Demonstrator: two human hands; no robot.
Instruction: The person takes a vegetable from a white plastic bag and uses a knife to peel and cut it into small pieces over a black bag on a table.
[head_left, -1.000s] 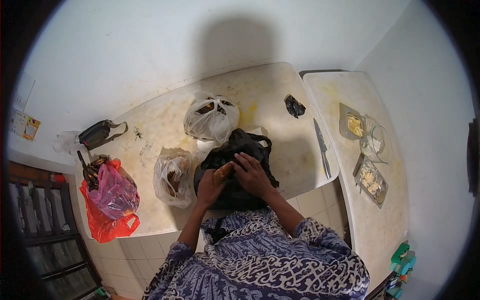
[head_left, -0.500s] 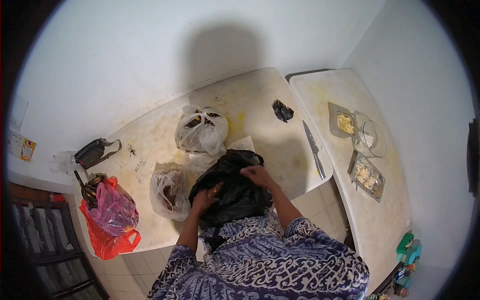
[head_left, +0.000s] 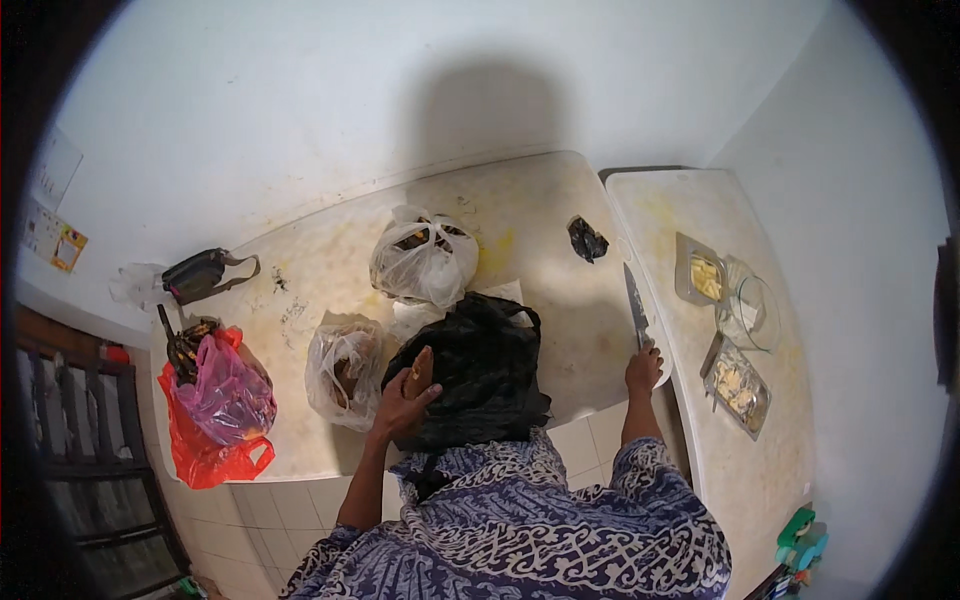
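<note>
My left hand (head_left: 398,408) is closed round an oblong reddish-brown root (head_left: 419,372), perhaps a sweet potato, held upright over the left side of a black plastic bag (head_left: 470,375). That bag lies at the table's near edge, right in front of me. My right hand (head_left: 645,368) reaches out to the table's right edge, its fingers closed round the handle of a long kitchen knife (head_left: 635,298). The blade lies along the edge, pointing away from me. Beside my left hand stands a clear plastic bag (head_left: 345,372) with something brown inside.
Behind the black bag sits a knotted whitish bag (head_left: 425,260). Red (head_left: 200,455) and pink (head_left: 228,395) bags, plus a dark pouch (head_left: 195,277), lie left. A crumpled black plastic (head_left: 587,240) lies far right. The second table (head_left: 720,480) holds metal trays (head_left: 738,385) of pale pieces and a glass bowl (head_left: 757,315).
My left hand has come up out of the black bag with the brown root. My right hand has left the bag, moved right and closed on the knife handle.
</note>
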